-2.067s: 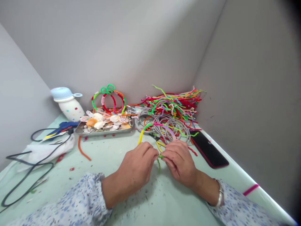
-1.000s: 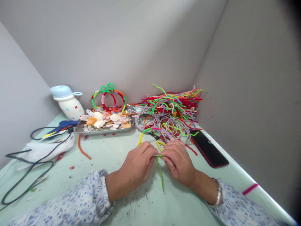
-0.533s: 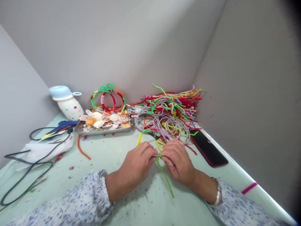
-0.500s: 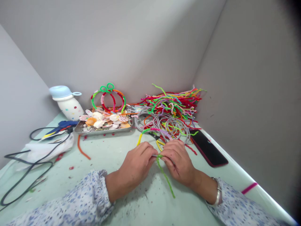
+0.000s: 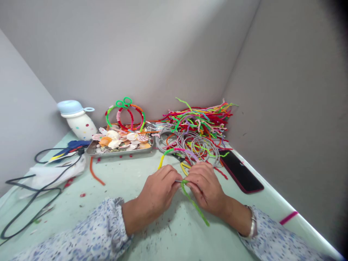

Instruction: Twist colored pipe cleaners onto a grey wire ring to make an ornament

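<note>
My left hand [image 5: 159,190] and my right hand [image 5: 205,186] meet at the middle of the table, both pinched on a wire ring [image 5: 174,154] partly wrapped in yellow, green, pink and purple pipe cleaner. A green pipe cleaner [image 5: 194,203] is wound on the ring between my fingertips. Its free end trails down and right across the table under my right hand. The ring arches away from me over the table.
Behind lie bare grey wire rings [image 5: 201,145] and a heap of coloured pipe cleaners [image 5: 198,117]. A metal tray of shells [image 5: 122,141], finished rings [image 5: 126,114], a white bottle [image 5: 78,121], a glue gun with black cable [image 5: 65,150] and a phone [image 5: 240,170] surround them.
The green pipe cleaner's free end has grown longer and swung from below my hands out to the lower right. Both hands stay pinched at the same spot.
</note>
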Motion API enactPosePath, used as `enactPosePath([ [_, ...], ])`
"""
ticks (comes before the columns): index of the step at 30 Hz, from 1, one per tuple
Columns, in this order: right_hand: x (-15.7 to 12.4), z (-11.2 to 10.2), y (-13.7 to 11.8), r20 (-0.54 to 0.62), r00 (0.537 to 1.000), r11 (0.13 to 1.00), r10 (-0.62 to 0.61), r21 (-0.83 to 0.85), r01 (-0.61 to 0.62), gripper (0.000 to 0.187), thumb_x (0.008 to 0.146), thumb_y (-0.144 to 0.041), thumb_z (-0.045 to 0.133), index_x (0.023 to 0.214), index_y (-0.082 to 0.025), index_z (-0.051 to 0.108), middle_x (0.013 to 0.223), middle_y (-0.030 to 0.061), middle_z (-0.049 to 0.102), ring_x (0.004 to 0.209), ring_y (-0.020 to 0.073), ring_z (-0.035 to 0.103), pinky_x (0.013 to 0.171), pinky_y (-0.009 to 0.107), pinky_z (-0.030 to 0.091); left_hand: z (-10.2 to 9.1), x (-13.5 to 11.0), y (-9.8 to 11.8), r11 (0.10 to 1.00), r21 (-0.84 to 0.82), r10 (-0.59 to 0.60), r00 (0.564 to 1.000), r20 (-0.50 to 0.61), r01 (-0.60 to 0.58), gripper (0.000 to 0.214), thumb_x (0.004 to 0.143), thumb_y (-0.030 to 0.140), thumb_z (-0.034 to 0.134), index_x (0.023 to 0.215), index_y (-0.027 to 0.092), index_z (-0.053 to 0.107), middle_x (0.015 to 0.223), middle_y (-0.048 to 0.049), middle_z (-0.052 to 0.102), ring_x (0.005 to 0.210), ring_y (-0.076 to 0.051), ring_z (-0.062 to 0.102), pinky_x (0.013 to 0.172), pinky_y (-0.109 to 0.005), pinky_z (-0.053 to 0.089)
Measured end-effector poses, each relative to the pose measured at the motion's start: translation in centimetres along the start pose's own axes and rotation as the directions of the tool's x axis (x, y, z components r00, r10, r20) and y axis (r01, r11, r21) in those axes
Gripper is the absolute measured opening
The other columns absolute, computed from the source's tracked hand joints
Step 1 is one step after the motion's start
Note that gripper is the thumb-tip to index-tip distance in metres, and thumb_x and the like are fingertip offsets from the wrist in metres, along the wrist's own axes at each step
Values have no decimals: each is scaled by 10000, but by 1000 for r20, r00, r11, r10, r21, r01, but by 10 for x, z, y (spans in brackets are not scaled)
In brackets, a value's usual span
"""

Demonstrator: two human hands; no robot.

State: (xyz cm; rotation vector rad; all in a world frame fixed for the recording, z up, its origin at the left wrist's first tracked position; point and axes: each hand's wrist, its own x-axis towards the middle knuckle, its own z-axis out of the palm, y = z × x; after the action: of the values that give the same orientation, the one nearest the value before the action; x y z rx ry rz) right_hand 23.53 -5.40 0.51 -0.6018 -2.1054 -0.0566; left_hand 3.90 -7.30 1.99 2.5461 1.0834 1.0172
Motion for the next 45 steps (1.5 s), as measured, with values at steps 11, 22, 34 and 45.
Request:
enactPosePath([
  [11,-1,3,3,33,999,1000,-24,-6,24,152,895,-146,444,945,-180,584,869,62,616,882,210,558,875,446,416,-2,2,0,985,-147,-89,995,33,93,124,924,183,471,843,171,563,804,-23,541,757,-156,504,682,-279,410],
  [22,0,3,4,60,998,999,36,29,-38,112,883,-138,478,881,-182,581,842,57,612,861,211,546,852,440,423,4,0,-3,949,-246,-196,980,33,198,114,932,227,497,866,184,579,798,-1,550,726,-131,508,663,-249,394],
  [34,-1,4,1,62,998,1000,-6,18,4,106,872,-125,512,941,-174,576,852,53,614,858,201,550,863,427,422,2,1,4,872,-395,-295,954,51,291,195,908,273,514,746,168,541,715,22,492,670,-120,460,634,-244,357],
  [45,-1,6,2,90,996,1000,18,11,-19,93,876,-129,522,925,-163,593,845,49,615,849,190,543,879,423,410,5,1,3,856,-364,-372,926,57,367,190,906,247,476,758,165,562,722,13,524,691,-132,488,663,-254,373],
])
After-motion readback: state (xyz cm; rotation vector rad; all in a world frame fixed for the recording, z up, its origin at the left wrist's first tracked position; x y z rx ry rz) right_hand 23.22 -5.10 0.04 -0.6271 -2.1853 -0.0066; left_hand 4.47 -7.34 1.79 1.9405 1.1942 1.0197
